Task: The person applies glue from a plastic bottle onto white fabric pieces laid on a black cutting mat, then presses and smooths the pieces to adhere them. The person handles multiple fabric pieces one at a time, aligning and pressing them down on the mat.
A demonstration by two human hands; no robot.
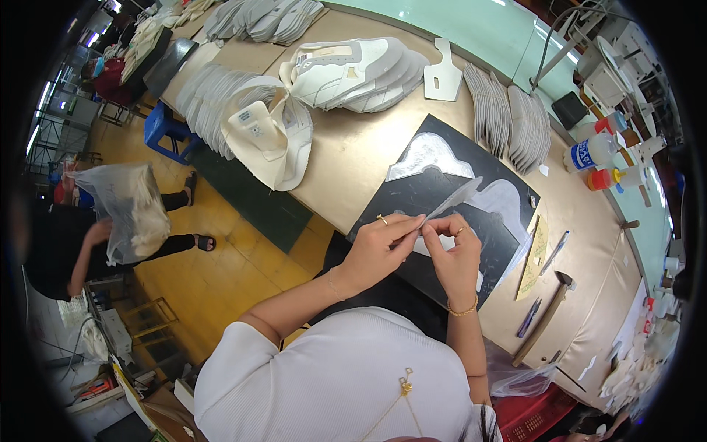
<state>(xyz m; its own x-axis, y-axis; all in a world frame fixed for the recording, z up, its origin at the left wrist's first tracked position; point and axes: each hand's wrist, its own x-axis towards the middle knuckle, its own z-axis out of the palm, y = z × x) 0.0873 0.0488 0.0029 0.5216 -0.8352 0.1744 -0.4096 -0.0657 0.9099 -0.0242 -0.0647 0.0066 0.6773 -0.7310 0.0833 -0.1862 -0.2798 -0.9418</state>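
Note:
Over a black board (373, 209) on the table, my left hand (377, 250) and my right hand (455, 259) meet with their fingertips closed. Between them they pinch a thin grey curved shoe piece (459, 196) that stands up at a slant from the fingers. Part of its lower edge is hidden by the fingers. Flat on the board beyond my hands lies a light silvery shoe piece (429, 157) with a curved outline. Another grey piece (498, 200) rests to the right, partly behind the held one.
Stacked shoe uppers (346, 77) and layered grey pieces (508, 118) stand at the back. A white template (443, 77) lies between them. On the right are a hammer (543, 320), a pen (555, 252), a yellow strip (532, 259) and bottles (593, 151). At left, a person carries a plastic bag (127, 206).

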